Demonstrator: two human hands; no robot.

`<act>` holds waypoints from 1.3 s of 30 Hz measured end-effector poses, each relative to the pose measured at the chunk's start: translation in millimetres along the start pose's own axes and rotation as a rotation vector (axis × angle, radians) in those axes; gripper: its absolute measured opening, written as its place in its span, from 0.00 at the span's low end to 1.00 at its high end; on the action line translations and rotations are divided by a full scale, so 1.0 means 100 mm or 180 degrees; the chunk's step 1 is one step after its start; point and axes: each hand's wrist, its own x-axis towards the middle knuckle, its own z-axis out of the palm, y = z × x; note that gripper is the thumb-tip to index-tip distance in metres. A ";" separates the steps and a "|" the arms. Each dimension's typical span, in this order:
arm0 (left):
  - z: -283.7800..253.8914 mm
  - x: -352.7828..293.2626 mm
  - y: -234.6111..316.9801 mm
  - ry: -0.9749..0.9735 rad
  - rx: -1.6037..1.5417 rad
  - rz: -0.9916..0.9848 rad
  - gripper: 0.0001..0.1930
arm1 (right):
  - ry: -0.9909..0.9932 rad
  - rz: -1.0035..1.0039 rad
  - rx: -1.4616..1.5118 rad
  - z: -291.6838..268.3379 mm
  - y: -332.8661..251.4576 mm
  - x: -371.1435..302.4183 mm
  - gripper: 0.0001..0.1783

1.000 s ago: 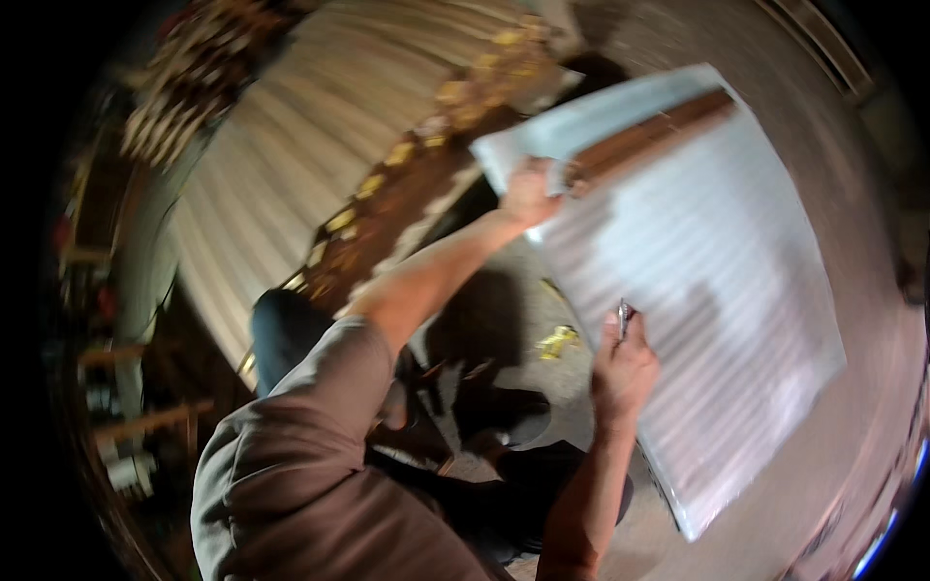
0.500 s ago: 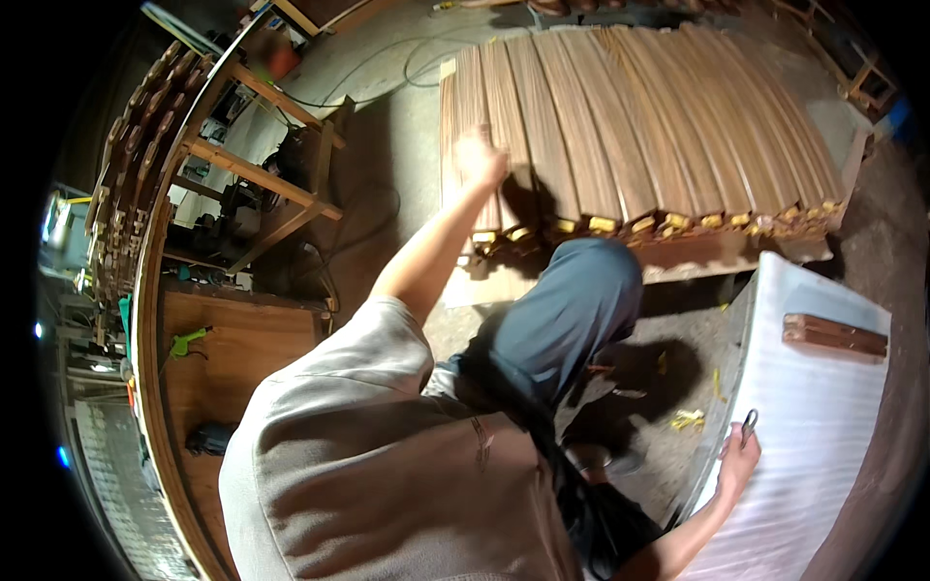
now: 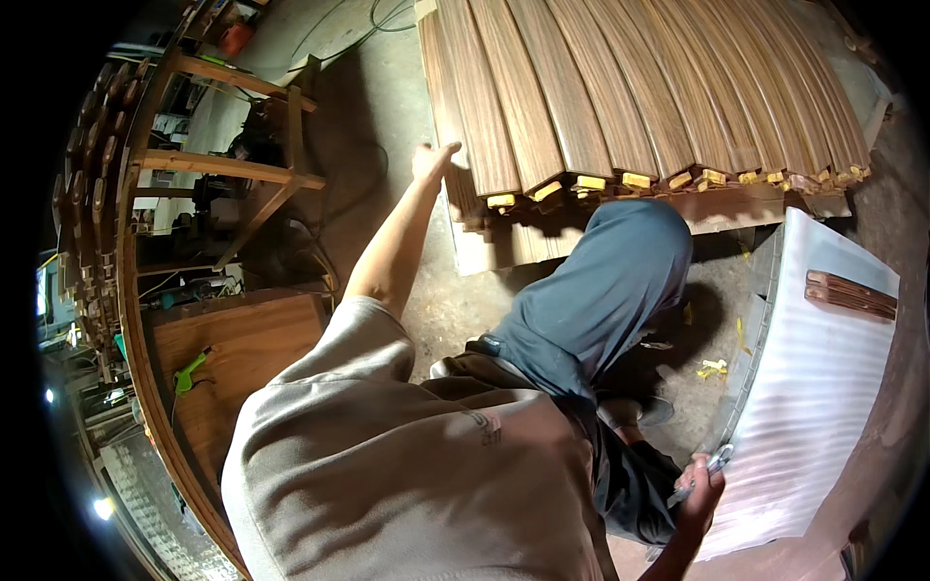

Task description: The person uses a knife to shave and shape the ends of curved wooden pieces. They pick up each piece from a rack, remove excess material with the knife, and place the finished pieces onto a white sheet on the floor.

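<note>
Long brown wood-grain boards (image 3: 586,107) lie side by side in a stack, with yellow pieces (image 3: 591,182) at their near ends. At the stack's left edge is my left hand (image 3: 436,161), a finger or thumb stretched toward the outermost board; its other fingers are partly hidden, and whether it touches the wood is unclear. Low on the right, my right hand (image 3: 699,489) is closed around a small silvery metal tool (image 3: 719,457) with a loop-like end. It is beside the near edge of a white-covered surface (image 3: 814,387).
A brown wooden block (image 3: 851,294) rests on the white cover. To the left are a wooden frame (image 3: 228,167) and a wooden panel with a green-handled tool (image 3: 190,373). Yellow scraps (image 3: 712,369) lie on the concrete floor, and a cable (image 3: 387,21) curls at the back.
My left hand has drawn back from over the boards to their left edge. The right hand has moved down and nearer with the metal tool. The view has shifted.
</note>
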 end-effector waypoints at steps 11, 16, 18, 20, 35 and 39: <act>0.02 -0.08 0.03 -0.1815 -0.0830 -0.1013 0.22 | 0.0150 0.0203 0.0665 0.49 0.50 -0.53 0.07; -0.02 -0.20 0.05 -0.1750 -0.1107 -0.1013 0.18 | 0.0709 0.0117 0.0981 0.52 0.64 -0.60 0.07; -0.11 -0.39 0.16 -0.1811 -0.1893 -0.0818 0.17 | 0.0584 -0.0132 0.1019 0.43 0.82 -0.63 0.07; -0.25 -0.42 -0.03 -0.1762 -0.2149 -0.0993 0.18 | 0.0483 -0.1039 -0.0049 0.35 0.78 -0.62 0.07; -1.38 -1.18 1.66 -0.3612 -0.4310 -0.0234 0.30 | 0.0004 -0.0735 0.1278 0.34 -0.02 -0.16 0.05; -0.81 -1.57 2.41 -0.3791 -0.4383 0.0150 0.33 | -0.0395 -0.1216 0.0879 0.78 -0.66 0.23 0.06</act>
